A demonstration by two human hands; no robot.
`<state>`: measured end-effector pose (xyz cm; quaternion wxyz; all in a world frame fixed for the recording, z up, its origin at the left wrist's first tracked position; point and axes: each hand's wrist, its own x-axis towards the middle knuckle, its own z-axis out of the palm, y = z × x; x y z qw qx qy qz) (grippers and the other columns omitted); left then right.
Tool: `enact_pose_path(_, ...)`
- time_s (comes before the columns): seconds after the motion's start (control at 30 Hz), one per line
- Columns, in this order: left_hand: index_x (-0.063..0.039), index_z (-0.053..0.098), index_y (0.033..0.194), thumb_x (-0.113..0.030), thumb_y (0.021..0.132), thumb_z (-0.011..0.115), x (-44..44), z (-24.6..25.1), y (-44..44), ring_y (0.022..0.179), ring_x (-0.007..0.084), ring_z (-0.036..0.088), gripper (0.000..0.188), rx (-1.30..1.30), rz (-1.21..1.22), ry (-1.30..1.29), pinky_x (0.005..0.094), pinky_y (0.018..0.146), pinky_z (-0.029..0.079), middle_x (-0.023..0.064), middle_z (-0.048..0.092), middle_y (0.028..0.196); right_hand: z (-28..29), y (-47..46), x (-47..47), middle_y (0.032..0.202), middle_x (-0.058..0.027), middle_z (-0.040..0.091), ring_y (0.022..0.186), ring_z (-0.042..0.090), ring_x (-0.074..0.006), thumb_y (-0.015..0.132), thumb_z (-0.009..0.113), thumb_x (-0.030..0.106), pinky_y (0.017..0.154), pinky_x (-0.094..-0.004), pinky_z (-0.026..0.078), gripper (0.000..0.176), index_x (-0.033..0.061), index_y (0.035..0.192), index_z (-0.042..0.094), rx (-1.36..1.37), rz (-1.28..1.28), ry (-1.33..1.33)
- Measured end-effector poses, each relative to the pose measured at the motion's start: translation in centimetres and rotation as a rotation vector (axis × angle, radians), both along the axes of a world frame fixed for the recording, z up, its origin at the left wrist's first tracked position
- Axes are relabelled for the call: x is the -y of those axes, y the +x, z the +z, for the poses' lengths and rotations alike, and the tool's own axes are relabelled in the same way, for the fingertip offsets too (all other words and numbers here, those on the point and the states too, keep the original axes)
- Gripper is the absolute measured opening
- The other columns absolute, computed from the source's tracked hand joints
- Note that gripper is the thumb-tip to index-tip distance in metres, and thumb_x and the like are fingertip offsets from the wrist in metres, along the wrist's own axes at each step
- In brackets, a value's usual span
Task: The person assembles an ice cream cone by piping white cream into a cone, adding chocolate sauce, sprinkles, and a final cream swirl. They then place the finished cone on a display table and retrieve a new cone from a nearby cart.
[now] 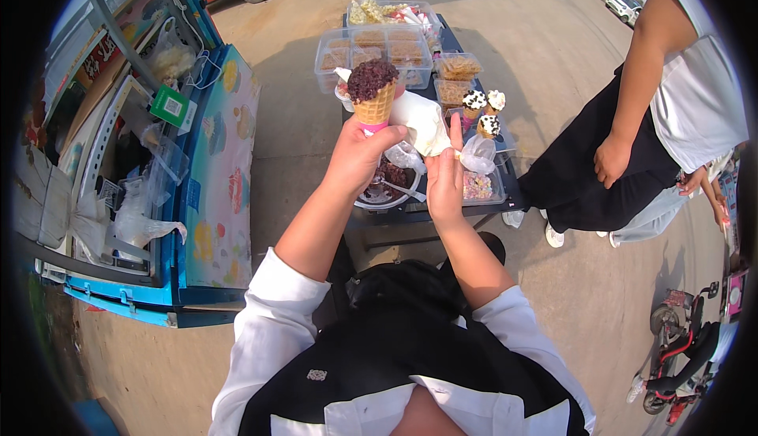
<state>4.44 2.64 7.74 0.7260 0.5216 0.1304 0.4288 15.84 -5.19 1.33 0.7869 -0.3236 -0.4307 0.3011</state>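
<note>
In my left hand (353, 155) is an upright waffle cone (375, 103) with a pink band round its base. A mound of dark purple grains, like cooked rice, (372, 79) tops it. My right hand (445, 184) has its fingers raised and seems to pinch the lower end of a crumpled white bag or paper (421, 121); whether it is paper or film I cannot tell. The left thumb reaches towards this white thing. Below the hands a white bowl (379, 206) holds more dark grains, with a metal spoon (402, 188) resting in it.
Behind the cone, a clear divided box (323, 69) and small tubs (459, 68) stand on a dark table (451, 39). Several decorated cones (489, 125) and a sprinkles box (491, 192) are at right. A blue cart (222, 140) stands left. A person (628, 152) stands close on the right.
</note>
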Motion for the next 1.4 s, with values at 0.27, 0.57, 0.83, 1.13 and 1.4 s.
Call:
enact_pose_path(0.27, -0.003, 0.058, 0.109, -0.003, 0.078, 0.07, 2.5, -2.5, 0.0, 0.087, 0.0062, 0.054, 0.033, -0.18, -0.118, 0.014, 0.0242, 0.078, 0.045, -0.0034, 0.061, 0.095, 2.4, 3.1, -1.7, 0.121, -0.0222, 0.055, 0.115, 0.052, -0.0294, 0.103, 0.025, 0.035, 0.1, -0.0433, 0.041, 0.049, -0.0067, 0.111, 0.049, -0.581, -0.397, 0.046)
enact_pose_path(0.57, -0.002, 0.06, 0.11, -0.008, 0.078, 0.073, 4.8, -4.3, -2.3, 0.091, 0.0089, 0.057, 0.036, -0.433, -0.052, 0.274, 0.0264, 0.084, 0.045, 0.002, 0.064, 0.099, 12.4, 14.1, 5.9, 0.078, -0.0149, 0.059, 0.087, 0.056, -0.0327, 0.103, 0.02, 0.035, 0.088, -0.0504, 0.044, 0.042, 0.0098, 0.076, 0.041, -0.279, -0.388, 0.34)
enact_pose_path(0.83, -0.001, 0.06, 0.107, -0.012, 0.075, 0.077, 5.1, -5.6, -1.4, 0.084, 0.0078, 0.057, 0.037, -0.481, -0.06, 0.252, 0.0258, 0.08, 0.046, 0.0033, 0.064, 0.092, 14.7, 8.3, 4.4, 0.069, -0.0128, 0.056, 0.075, 0.055, -0.0288, 0.102, 0.025, 0.035, 0.083, -0.0483, 0.045, 0.04, 0.0104, 0.075, 0.041, -0.084, -0.304, 0.208)
enact_pose_path(1.13, -0.001, 0.061, 0.1, -0.015, 0.074, 0.077, 4.9, -6.0, -1.6, 0.077, 0.0074, 0.056, 0.033, -0.484, -0.068, 0.256, 0.0255, 0.074, 0.046, 0.0034, 0.063, 0.085, 15.0, 6.4, 3.4, 0.063, -0.0135, 0.054, 0.064, 0.054, -0.0273, 0.102, 0.024, 0.035, 0.076, -0.0453, 0.047, 0.043, 0.0092, 0.072, 0.039, -0.011, -0.294, 0.141)
enact_pose_path(1.4, -0.001, 0.061, 0.097, -0.015, 0.073, 0.078, 5.0, -6.2, -1.6, 0.074, 0.0101, 0.057, 0.033, -0.505, -0.047, 0.289, 0.0267, 0.071, 0.047, 0.0066, 0.064, 0.083, 15.7, 6.3, 3.1, 0.06, -0.0125, 0.053, 0.06, 0.054, -0.0248, 0.102, 0.024, 0.034, 0.074, -0.0423, 0.048, 0.042, 0.009, 0.071, 0.039, 0.077, -0.328, 0.134)
